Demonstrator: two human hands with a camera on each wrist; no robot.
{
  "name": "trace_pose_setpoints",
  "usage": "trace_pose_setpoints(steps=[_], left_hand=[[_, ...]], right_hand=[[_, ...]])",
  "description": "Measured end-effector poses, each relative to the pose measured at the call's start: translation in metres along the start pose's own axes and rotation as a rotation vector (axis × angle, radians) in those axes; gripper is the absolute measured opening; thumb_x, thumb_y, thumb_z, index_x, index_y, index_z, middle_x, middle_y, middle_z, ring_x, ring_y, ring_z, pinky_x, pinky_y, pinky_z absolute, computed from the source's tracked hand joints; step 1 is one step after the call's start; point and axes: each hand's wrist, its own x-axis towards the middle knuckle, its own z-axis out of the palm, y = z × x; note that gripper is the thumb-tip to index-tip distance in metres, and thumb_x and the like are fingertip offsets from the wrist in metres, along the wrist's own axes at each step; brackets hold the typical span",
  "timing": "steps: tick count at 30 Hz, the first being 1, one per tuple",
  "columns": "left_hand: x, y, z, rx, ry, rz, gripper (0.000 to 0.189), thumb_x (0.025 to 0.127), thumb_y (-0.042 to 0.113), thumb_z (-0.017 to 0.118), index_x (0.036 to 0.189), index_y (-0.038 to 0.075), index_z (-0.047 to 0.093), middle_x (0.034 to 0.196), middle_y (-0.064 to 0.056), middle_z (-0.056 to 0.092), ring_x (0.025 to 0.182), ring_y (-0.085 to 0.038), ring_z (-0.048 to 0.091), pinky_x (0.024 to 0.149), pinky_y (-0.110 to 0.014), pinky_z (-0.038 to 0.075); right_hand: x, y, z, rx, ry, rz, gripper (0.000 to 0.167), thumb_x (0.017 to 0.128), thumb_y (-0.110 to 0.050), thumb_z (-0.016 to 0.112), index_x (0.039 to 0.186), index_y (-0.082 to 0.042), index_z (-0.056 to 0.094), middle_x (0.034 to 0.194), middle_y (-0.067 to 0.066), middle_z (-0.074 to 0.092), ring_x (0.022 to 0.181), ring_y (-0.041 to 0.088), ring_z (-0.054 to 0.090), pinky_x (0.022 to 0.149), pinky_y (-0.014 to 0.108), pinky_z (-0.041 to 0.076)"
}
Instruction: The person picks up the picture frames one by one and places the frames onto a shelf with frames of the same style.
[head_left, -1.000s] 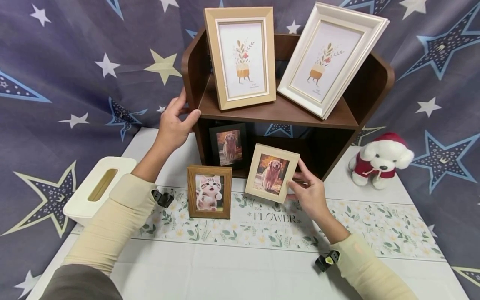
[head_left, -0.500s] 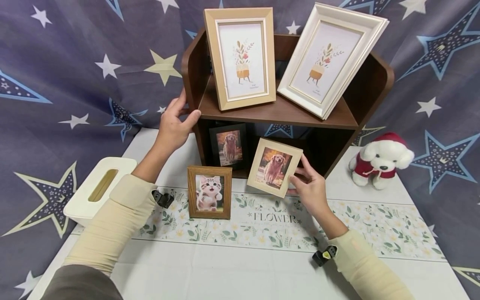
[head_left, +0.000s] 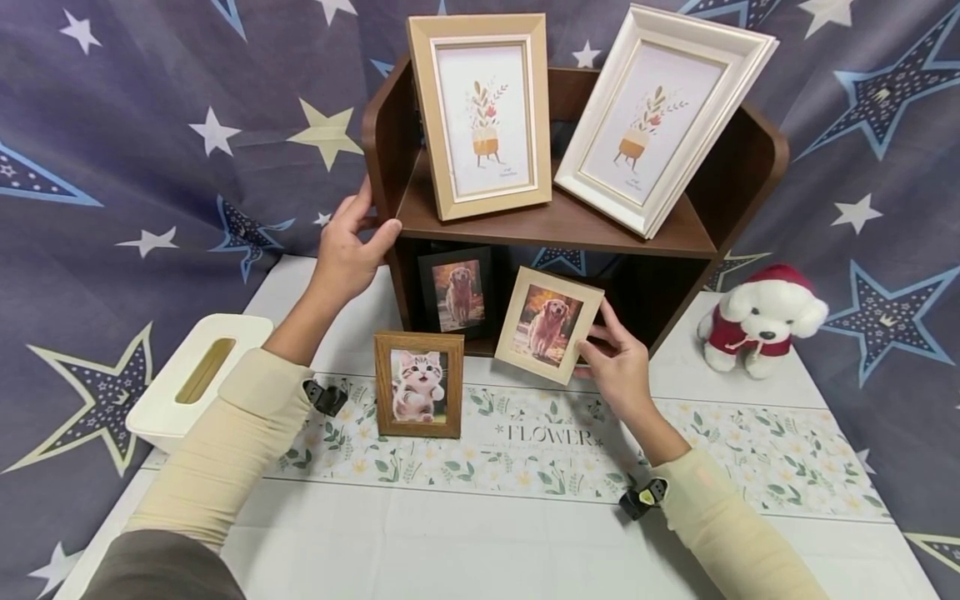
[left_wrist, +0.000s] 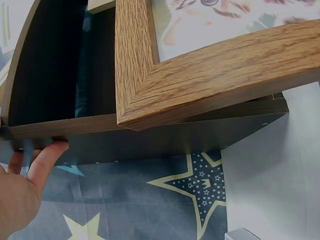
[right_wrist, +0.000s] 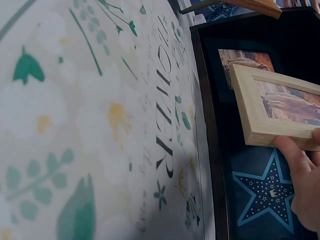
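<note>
My right hand (head_left: 621, 367) pinches the right edge of a pale wooden picture frame (head_left: 517, 358) with a golden retriever photo. That frame is raised and tilted in front of the lower compartment of a dark brown shelf (head_left: 637, 237). My left hand (head_left: 348, 250) rests against the shelf's left side panel, its thumb lying at the front edge. Inside the lower compartment, at the left, a black picture frame (head_left: 489, 292) with a similar dog photo stands upright. A brown wooden frame (head_left: 384, 387) with a kitten photo stands on the table before the shelf.
On the shelf's top level stand a tan frame (head_left: 444, 158) and a tilted white frame (head_left: 678, 187). A white tissue box (head_left: 251, 329) is at the left, a plush dog (head_left: 765, 317) at the right. A floral runner (head_left: 720, 450) crosses the table; a starry curtain hangs behind.
My right hand has raised the pale wooden frame slightly and moved it toward the shelf's lower compartment. My left hand has stayed on the side panel.
</note>
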Motion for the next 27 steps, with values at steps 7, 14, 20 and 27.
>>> trace_pose_setpoints(steps=[7,14,20,27], left_hand=[[0.000,0.000,0.000,0.017,0.002,0.007,0.070,0.100,0.019,0.063,0.161,0.029,0.030,0.142,-0.016,0.053,0.127,-0.037,0.061,0.070,-0.005,0.052],[0.000,-0.001,0.000,0.004,0.004,0.004,0.069,0.100,0.018,0.063,0.160,0.029,0.031,0.143,-0.016,0.053,0.126,-0.037,0.061,0.068,-0.002,0.050],[0.001,-0.002,0.000,-0.005,0.000,0.000,0.069,0.100,0.019,0.063,0.160,0.030,0.031,0.143,-0.016,0.052,0.127,-0.037,0.060,0.066,-0.003,0.050],[0.000,-0.002,0.000,0.021,0.000,0.012,0.069,0.101,0.020,0.063,0.160,0.031,0.031,0.142,-0.015,0.053,0.126,-0.035,0.061,0.074,-0.007,0.053]], right_hand=[[0.003,0.002,0.002,-0.013,0.024,0.004,0.078,0.095,0.003,0.066,0.153,-0.043,0.041,0.122,0.021,0.067,0.083,0.004,0.074,0.061,0.038,0.064],[0.007,0.005,0.005,0.005,0.052,0.012,0.078,0.094,0.003,0.066,0.153,-0.042,0.041,0.125,0.025,0.067,0.081,0.005,0.074,0.061,0.040,0.064],[0.013,0.010,0.007,0.022,0.077,0.016,0.077,0.095,0.003,0.066,0.153,-0.040,0.040,0.125,0.023,0.067,0.081,0.006,0.074,0.060,0.035,0.064],[0.019,0.017,0.010,0.011,0.105,0.004,0.076,0.095,0.002,0.065,0.151,-0.044,0.042,0.122,0.022,0.067,0.080,0.004,0.074,0.059,0.030,0.063]])
